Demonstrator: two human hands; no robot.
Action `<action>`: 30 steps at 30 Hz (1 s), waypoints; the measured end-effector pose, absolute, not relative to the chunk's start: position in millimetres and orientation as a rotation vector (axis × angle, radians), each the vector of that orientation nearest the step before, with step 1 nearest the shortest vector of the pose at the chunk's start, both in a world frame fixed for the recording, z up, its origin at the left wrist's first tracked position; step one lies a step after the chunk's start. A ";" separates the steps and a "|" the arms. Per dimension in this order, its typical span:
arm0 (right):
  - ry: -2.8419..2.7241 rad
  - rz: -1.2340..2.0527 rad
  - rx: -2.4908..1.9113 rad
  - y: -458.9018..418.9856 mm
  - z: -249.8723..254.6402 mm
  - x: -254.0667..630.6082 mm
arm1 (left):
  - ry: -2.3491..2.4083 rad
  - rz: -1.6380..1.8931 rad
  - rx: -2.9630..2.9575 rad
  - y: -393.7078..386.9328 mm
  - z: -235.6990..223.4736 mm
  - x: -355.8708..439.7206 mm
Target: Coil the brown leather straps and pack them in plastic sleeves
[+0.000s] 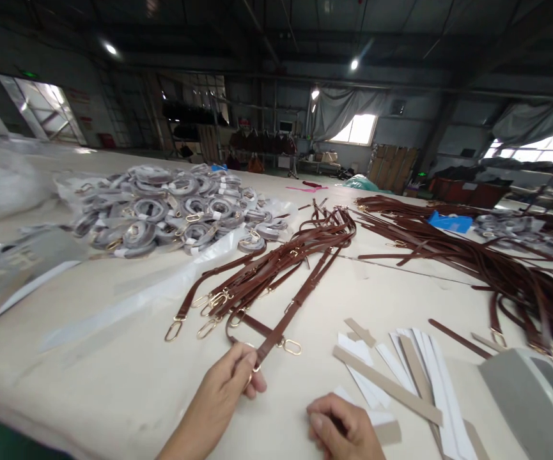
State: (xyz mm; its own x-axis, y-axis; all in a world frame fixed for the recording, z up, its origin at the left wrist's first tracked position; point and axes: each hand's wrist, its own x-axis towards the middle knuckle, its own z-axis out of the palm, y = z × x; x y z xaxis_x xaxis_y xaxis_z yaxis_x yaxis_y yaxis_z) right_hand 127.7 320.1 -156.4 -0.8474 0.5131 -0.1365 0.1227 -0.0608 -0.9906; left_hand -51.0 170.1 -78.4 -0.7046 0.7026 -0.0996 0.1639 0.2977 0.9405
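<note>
My left hand (235, 377) pinches the near end of a brown leather strap (300, 297) by its gold-coloured metal clasp. From there the strap runs away over the table to a pile of similar brown straps (280, 259), several with gold oval clasps at their near ends. Another gold clasp (291, 347) lies just beyond my fingers. Low over the table, my right hand (341, 425) is loosely curled, with nothing visible in its fingers. It is nearest to white and tan paper strips (391, 383) scattered to its right.
Rolled grey straps in clear wrap (175, 207) are heaped on the left. A larger spread of brown straps (472, 262) covers the right side, with a blue piece (450, 222) on it. A grey box-like device (530, 396) stands at the near right.
</note>
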 end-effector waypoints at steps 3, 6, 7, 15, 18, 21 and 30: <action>-1.938 1.969 -0.695 319.2 -145.4 130.3 | 1.860 1.498 0.643 153.8 -77.2 -26.2; -2.000 1.925 -0.673 320.8 -137.5 132.3 | 1.751 1.565 0.493 137.1 -78.7 -5.7; -2.005 1.919 -0.660 321.6 -134.9 132.6 | 1.728 1.577 0.463 131.7 -80.5 -0.7; -1.822 2.077 -0.686 291.0 -114.4 128.5 | 1.646 1.619 0.357 98.7 -97.1 14.6; -1.655 2.496 -0.597 262.2 -117.5 119.6 | 1.571 1.619 0.360 91.6 -100.0 20.3; -1.463 2.771 -0.533 244.9 -125.8 106.5 | 1.464 1.601 0.433 89.3 -109.6 27.1; -1.784 2.347 -0.547 293.3 -104.0 88.9 | 1.594 1.671 0.402 83.9 -116.6 28.2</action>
